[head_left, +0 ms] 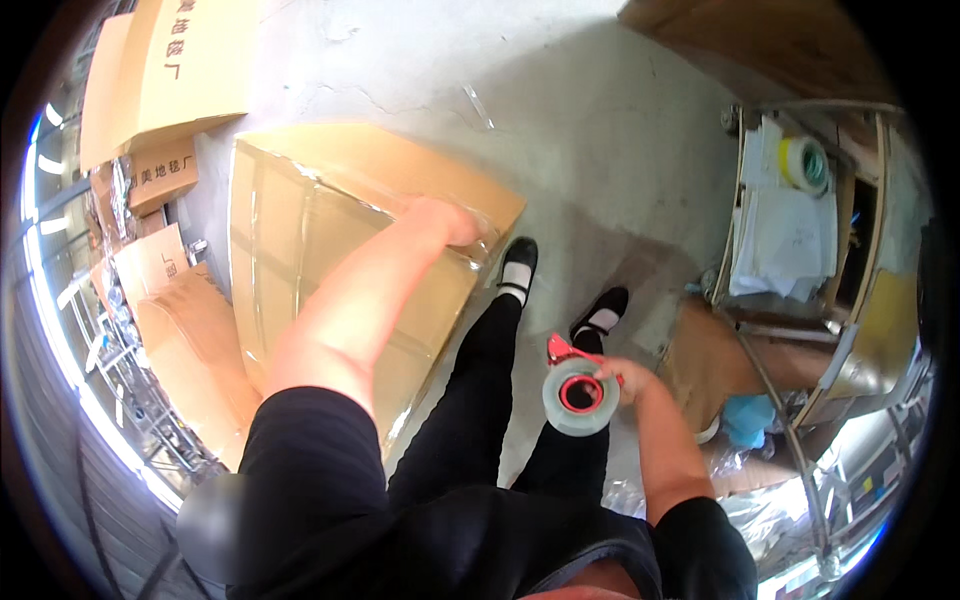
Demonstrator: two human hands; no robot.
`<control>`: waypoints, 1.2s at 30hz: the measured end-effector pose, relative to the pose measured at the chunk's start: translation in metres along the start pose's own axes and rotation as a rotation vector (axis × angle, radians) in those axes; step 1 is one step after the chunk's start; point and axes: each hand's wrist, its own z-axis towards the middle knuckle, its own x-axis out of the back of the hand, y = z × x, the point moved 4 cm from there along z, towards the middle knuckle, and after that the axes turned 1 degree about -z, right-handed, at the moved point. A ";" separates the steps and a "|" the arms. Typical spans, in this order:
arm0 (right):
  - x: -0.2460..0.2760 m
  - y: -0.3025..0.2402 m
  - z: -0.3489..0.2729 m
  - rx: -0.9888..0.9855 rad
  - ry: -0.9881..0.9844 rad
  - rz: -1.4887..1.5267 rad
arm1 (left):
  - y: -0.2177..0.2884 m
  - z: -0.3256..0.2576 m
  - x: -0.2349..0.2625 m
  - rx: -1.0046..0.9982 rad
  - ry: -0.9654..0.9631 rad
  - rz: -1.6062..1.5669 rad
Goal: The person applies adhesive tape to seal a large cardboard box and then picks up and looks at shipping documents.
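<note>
A large brown cardboard box [300, 230], sealed with clear tape, stands on the concrete floor in front of me. My left hand [445, 220] lies on its far right top edge, fingers pressed over the taped corner. My right hand [625, 378] holds a red tape dispenser [578, 392] loaded with a roll of clear tape, held away from the box at hip height to the right of my legs. My black-clad legs and black shoes [518, 262] stand beside the box.
More cardboard boxes [165, 70] are stacked at the upper left. A metal wire rack [120, 360] runs along the left. On the right a shelf cart [790, 230] carries white papers and a tape roll [805, 162], with plastic wrap and a brown carton below.
</note>
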 end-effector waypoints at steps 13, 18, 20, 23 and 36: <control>-0.059 -0.025 -0.091 0.161 -0.025 0.189 | -0.047 -0.005 -0.065 -0.241 0.489 -0.269; -0.211 -0.071 -0.108 0.440 0.242 -0.068 | -0.059 -0.101 -0.086 -0.367 0.595 -0.066; -0.277 -0.080 -0.106 0.405 0.243 -0.156 | -0.062 -0.118 -0.086 -0.301 0.498 -0.080; -0.310 -0.110 -0.099 0.475 0.264 -0.217 | -0.071 -0.144 -0.087 -0.263 0.462 -0.133; -0.407 -0.230 -0.031 0.061 0.215 -0.620 | 0.022 -0.166 -0.157 0.141 0.812 -0.287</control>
